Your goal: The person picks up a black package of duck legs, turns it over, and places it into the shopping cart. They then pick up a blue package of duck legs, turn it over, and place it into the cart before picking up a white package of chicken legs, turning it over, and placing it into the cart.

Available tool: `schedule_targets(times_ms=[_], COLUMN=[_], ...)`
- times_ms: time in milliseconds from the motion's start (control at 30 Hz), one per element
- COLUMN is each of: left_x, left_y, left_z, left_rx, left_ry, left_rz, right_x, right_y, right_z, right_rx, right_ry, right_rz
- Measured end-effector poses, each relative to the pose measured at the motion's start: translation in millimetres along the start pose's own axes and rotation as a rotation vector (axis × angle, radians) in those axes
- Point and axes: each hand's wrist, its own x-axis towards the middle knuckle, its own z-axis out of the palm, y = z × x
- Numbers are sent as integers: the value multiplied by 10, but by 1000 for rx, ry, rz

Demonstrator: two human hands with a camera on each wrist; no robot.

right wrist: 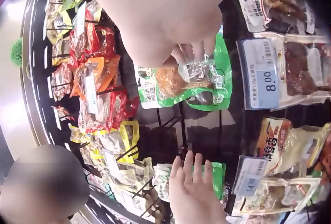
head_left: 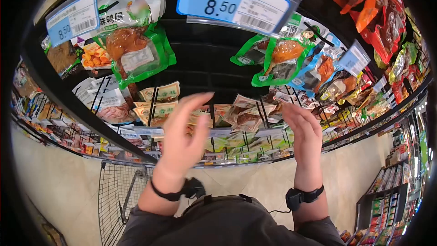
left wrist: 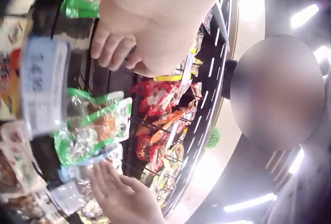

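My left hand (head_left: pixel 186 130) is raised before the shelf, thumb apart from the fingers, holding nothing. Level with it, my right hand (head_left: pixel 304 130) is also bare, its fingers loosely bent beside the hanging packs. Left of the gap hangs a green-edged duck leg pack (head_left: pixel 136 48); a similar green-edged pack (head_left: pixel 284 59) hangs above my right hand. In the right wrist view that pack (right wrist: pixel 173 87) lies behind the right fingers (right wrist: pixel 194 50). The left wrist view has the left hand (left wrist: pixel 150 22) near, with the right hand (left wrist: pixel 124 193) below.
Price tags (head_left: pixel 234 2) stick out overhead. Small snack packs (head_left: pixel 248 109) hang on hooks below, and red packs (head_left: pixel 382 18) fill the right side. A wire shopping cart (head_left: pixel 120 200) stands at lower left on the tiled floor (head_left: pixel 255 177). A low rack (head_left: pixel 384 196) stands at right.
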Motion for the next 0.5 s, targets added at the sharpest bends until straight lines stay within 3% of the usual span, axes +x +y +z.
schedule_targets(times_ms=[67, 267, 400, 467, 500], left_x=[-367, -1642, -2557, -3064, -3421], left_y=[-146, -362, -407, -422, -509], left_z=[-346, -1461, -1792, -1786, -1800], left_rx=[-16, 174, 406, 905, 918], left_ry=[95, 425, 417, 195, 123], left_rz=[-48, -444, -586, -797, -963], right_x=[-217, -707, -961, -1121, -1201], right_y=[-58, -65, 39, 31, 24], right_z=[-236, -784, -1101, -1225, -1297], right_rx=[-113, -220, -194, -152, -136], right_ry=[-152, -177, -155, -164, -170], right_rz=[60, 111, 162, 189, 185])
